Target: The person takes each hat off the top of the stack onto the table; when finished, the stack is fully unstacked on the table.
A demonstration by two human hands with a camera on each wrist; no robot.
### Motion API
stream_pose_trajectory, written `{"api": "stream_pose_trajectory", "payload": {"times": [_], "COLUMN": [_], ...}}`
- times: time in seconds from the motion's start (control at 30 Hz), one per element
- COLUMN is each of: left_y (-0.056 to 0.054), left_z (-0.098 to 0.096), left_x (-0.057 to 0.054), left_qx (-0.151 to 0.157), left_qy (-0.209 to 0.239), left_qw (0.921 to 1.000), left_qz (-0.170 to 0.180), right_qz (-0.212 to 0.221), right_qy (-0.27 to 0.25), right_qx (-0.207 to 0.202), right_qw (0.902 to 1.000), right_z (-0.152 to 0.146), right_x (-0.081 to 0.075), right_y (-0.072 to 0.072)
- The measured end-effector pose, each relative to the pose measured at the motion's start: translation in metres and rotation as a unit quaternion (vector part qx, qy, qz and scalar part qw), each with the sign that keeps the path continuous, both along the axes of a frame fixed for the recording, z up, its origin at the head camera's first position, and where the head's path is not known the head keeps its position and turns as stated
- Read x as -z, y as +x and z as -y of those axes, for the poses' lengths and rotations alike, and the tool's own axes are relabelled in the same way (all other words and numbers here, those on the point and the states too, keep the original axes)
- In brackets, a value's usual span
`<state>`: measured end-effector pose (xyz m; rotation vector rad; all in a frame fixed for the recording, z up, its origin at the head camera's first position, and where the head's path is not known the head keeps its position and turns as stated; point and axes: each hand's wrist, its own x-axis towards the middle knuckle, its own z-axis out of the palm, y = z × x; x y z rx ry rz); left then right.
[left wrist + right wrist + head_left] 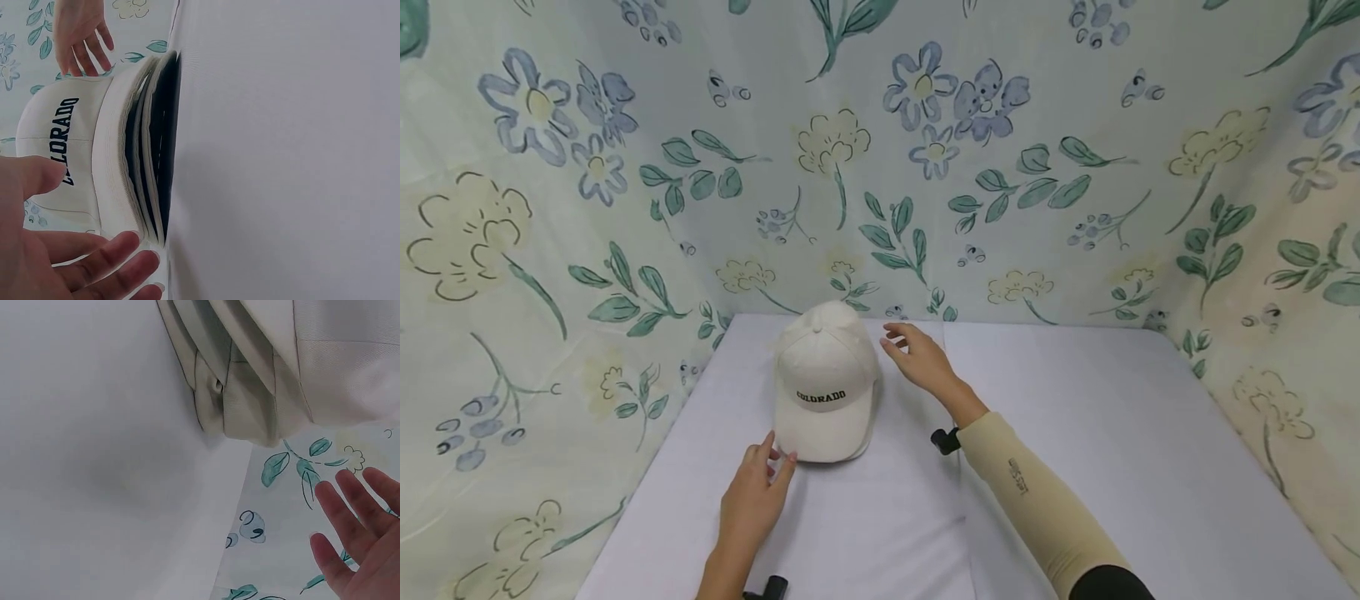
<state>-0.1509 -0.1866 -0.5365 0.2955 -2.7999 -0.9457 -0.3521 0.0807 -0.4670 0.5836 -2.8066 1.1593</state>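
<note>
Stacked caps (pixel 825 383) on white surface (pixel 1075 392). Left hand (pixel 751 496) loosely spread by brims (pixel 829 437), right hand (pixel 923 360) relaxed near crowns (pixel 823 346); both empty.

to my eye this is a small screened-off recording corner, something like a makeshift booth. floral cloth (pixel 880 225) rises behind and along both sides, printed with blue flowers, pale yellow blooms and green sprigs, and the faint creases in it make it look like hung fabric rather than wallpaper. within it stands a table (pixel 1090 417) under a plain white covering, its far edge close up to the print. a black wrist camera (pixel 946 440), and a second black device (pixel 771 587) low in the head view, point to filming. whether a home or a studio surrounds it, i can't tell.
</note>
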Motion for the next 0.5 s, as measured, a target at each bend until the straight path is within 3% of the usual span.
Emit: {"api": "stream_pose_trajectory", "payload": {"times": [0.5], "left_y": [-0.005], "left_z": [0.001], "left_x": [0.002], "left_qx": [-0.002], "left_qy": [0.017], "left_qw": [0.9996], "left_qz": [0.024], "right_qz": [0.029], "right_qy": [-0.04], "right_qx": [-0.035], "right_qw": [0.9982], "right_z": [0.015], "right_x": [-0.002], "right_y": [-0.006]}}
